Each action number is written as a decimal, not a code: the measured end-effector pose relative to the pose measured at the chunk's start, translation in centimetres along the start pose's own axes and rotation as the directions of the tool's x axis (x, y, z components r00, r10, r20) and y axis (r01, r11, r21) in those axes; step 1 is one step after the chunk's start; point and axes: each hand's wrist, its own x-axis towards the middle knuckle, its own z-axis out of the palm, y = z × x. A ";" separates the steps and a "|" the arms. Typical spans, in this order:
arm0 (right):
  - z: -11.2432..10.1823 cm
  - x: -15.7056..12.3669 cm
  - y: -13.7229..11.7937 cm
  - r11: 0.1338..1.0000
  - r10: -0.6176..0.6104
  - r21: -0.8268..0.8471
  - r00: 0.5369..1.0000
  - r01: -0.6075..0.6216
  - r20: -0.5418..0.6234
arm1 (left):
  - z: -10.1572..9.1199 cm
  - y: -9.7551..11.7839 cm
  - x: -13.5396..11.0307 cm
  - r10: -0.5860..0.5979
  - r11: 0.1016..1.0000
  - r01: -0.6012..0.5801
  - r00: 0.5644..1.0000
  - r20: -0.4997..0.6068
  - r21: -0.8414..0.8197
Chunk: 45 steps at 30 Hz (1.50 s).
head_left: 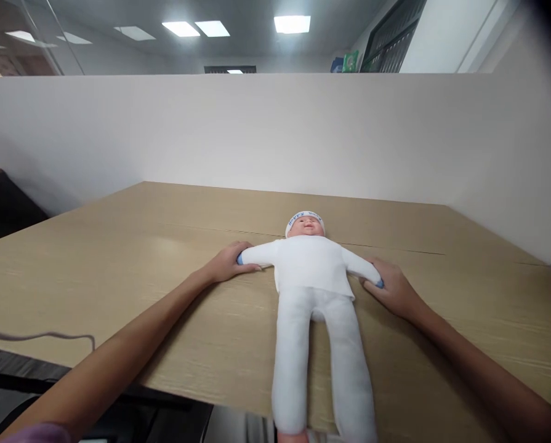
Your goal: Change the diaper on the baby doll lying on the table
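A baby doll (311,266) in a white top and white trousers lies on its back on the wooden table (201,215), head toward the wall, legs reaching over the front edge. It wears a white headband or cap with blue lettering. Its arms are spread wide, with blue at the cuffs. My left hand (232,263) is closed around the end of the doll's arm on the left side. On the right side, my right hand (390,286) grips the other arm near its blue cuff. Both of my palms are hidden.
A pale wall or partition (257,129) rises behind the table. A thin cable (39,336) runs over the table's left front part. Beyond the left edge stands a dark chair-like object (10,203).
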 end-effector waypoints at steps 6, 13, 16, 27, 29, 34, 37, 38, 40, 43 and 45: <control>1.5 5.0 3.2 0.998 -0.016 -0.058 0.996 0.011 -0.093 | 0.3 -2.3 5.2 0.047 0.994 -0.036 0.993 -0.111 0.101; 3.0 9.3 5.5 0.995 -0.008 -0.099 0.984 -0.010 -0.178 | 0.7 -4.5 8.9 0.077 0.968 -0.001 0.952 -0.297 0.249; 3.2 9.8 6.3 0.991 0.005 -0.130 0.984 -0.029 -0.181 | 0.9 -5.3 9.2 0.029 0.951 0.086 0.932 -0.362 0.298; 4.3 9.4 8.9 0.975 0.053 -0.201 0.980 -0.093 -0.194 | 1.2 -5.8 9.1 -0.072 0.924 0.208 0.919 -0.388 0.320; 4.3 9.3 9.1 0.970 0.088 -0.205 0.975 -0.131 -0.206 | 1.2 -5.9 9.1 -0.086 0.923 0.219 0.920 -0.384 0.318; 4.1 9.0 8.7 0.965 0.155 -0.159 0.941 -0.210 -0.301 | 1.1 -5.6 8.9 -0.072 0.919 0.212 0.919 -0.388 0.333; 3.9 9.0 8.5 0.971 0.160 -0.117 0.931 -0.209 -0.329 | 1.1 -5.5 8.7 -0.058 0.921 0.199 0.921 -0.386 0.336; 3.9 8.9 8.5 0.973 0.161 -0.103 0.929 -0.206 -0.334 | 1.1 -5.5 8.7 -0.053 0.921 0.195 0.921 -0.386 0.337; 3.9 8.9 8.6 0.975 0.170 -0.078 0.924 -0.208 -0.343 | 1.2 -5.5 8.7 -0.045 0.921 0.190 0.918 -0.394 0.339; 4.1 8.9 8.9 0.977 0.185 -0.037 0.917 -0.211 -0.353 | 1.2 -5.8 8.7 -0.035 0.924 0.183 0.914 -0.403 0.335; 4.3 9.0 9.1 0.979 0.186 -0.010 0.918 -0.202 -0.351 | 1.3 -5.9 8.6 -0.033 0.926 0.180 0.914 -0.403 0.333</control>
